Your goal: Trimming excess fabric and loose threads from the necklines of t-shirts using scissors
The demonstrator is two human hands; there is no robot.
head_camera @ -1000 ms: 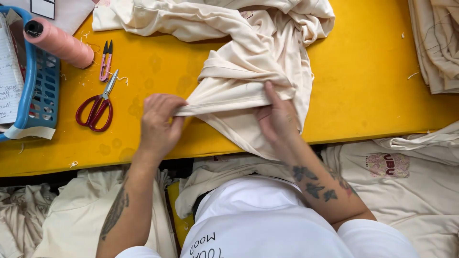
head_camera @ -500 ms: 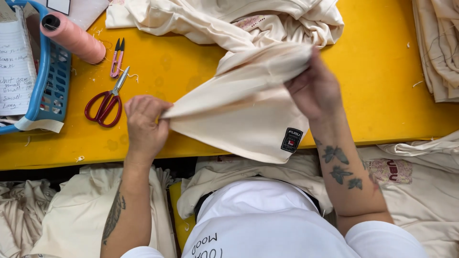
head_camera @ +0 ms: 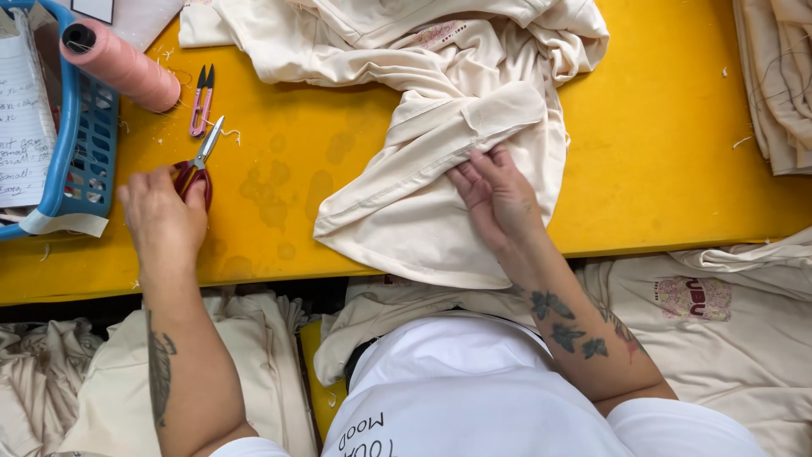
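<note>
A cream garment (head_camera: 440,152) lies bunched on the yellow table (head_camera: 660,195), its folded lower part hanging over the front edge. My right hand (head_camera: 495,190) rests flat on that fold, fingers spread, pressing the cloth down. My left hand (head_camera: 162,216) is over at the left, its fingers on the red handles of a pair of scissors (head_camera: 200,165) that lies on the table with the blades pointing away from me.
Small pink thread snips (head_camera: 201,101) and a pink thread cone (head_camera: 118,63) lie behind the scissors. A blue basket (head_camera: 80,152) with papers stands at the far left. More cream garments are stacked at the right edge (head_camera: 774,85) and below the table (head_camera: 719,322).
Both hands let go of the lifted garment fold. The cloth now lies down on the table under my right hand. My left hand moved left to the red scissors.
</note>
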